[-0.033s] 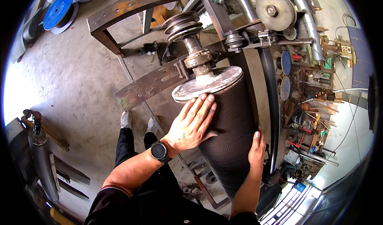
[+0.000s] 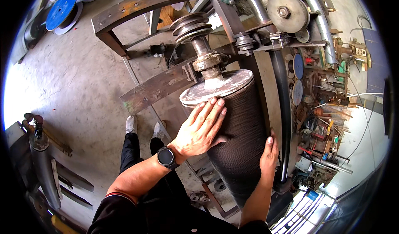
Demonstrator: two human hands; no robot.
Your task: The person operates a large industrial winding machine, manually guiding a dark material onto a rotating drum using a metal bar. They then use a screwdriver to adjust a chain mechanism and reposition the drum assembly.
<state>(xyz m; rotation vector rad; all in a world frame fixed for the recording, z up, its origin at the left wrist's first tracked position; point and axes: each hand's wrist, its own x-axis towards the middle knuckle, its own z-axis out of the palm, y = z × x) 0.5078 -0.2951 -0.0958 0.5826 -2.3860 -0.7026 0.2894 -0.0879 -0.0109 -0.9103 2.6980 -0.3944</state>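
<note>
A big black ribbed roller (image 2: 245, 122) with a dusty grey end cap (image 2: 216, 88) sits on a shaft in a rusty steel frame (image 2: 153, 88). Above it on the shaft is a stepped pulley (image 2: 191, 26). My left hand (image 2: 199, 130) lies flat on the roller's upper left side, fingers straight and together, their tips at the rim of the end cap. A black watch (image 2: 166, 156) is on that wrist. My right hand (image 2: 268, 157) rests flat against the roller's right side, fingers pointing up. Neither hand holds anything loose.
A thick black pipe (image 2: 284, 101) runs down just right of the roller. A round metal wheel (image 2: 286, 12) is mounted at the top right. Tools and parts crowd shelves (image 2: 324, 122) on the right. Blue discs (image 2: 60, 9) lie far left; a grey cylinder (image 2: 41, 167) stands near left.
</note>
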